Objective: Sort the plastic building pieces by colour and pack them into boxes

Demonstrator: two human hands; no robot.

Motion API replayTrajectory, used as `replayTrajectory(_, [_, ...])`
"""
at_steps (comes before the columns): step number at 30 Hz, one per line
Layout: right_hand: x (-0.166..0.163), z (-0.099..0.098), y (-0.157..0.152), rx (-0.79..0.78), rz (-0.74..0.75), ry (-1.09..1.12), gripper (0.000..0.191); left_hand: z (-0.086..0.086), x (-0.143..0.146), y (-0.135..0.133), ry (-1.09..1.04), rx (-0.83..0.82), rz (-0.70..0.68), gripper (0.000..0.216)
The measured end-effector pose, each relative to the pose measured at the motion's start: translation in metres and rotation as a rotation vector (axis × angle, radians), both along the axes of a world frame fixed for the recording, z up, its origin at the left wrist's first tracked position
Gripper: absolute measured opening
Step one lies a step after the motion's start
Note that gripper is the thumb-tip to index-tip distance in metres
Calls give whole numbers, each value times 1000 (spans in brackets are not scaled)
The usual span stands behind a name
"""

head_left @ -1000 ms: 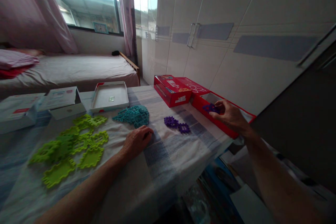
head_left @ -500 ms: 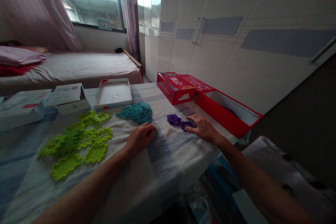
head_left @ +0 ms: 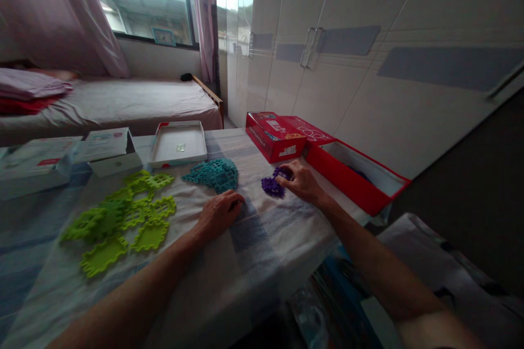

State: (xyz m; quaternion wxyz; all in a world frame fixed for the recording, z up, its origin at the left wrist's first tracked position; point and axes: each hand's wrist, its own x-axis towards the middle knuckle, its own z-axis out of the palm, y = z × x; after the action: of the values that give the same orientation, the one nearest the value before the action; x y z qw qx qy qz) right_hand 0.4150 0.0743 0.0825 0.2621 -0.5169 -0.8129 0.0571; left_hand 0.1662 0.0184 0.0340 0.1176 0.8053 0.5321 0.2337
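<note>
My right hand (head_left: 302,181) has its thumb and fingers closed on a purple notched interlocking puzzle piece (head_left: 285,173), which it holds partly raised. Another purple piece (head_left: 272,187) lies beside it, touching or overlapping; I cannot tell if they are joined. My left hand (head_left: 220,211) rests on the cloth, fingers curled loosely inward, with nothing visible in them. Just beyond it is a heap of teal latticed pieces (head_left: 216,174). Lime-green notched pieces (head_left: 104,253), some solid and some with open lattices, lie spread to the left, a few of them stacked.
A closed red box (head_left: 276,144) and an open red box (head_left: 347,172) with dark contents stand at the right back. Along the far left edge are a shallow white tray (head_left: 180,161) and white boxes (head_left: 112,163). A checked cloth (head_left: 262,262) covers the table.
My right hand has shifted away from me and slightly left, closing on a purple piece and turning it up. The left hand stays where it was.
</note>
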Motion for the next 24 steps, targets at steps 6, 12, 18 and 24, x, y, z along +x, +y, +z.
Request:
replayTrajectory(6, [-31,-14,13,-72,47,-263,46,2,1,-2,1,-4,5,23])
replayTrajectory(12, [-24,-20,20,-151,142,-212,43,3,1,-1,11,-21,17,24])
replayTrajectory(18, [-14,-20,30,-437,109,357,46,6,2,-2,22,-23,3,25])
replayTrajectory(24, [30,15,16,-350,0,723,55,2,1,-2,15,-17,10,25])
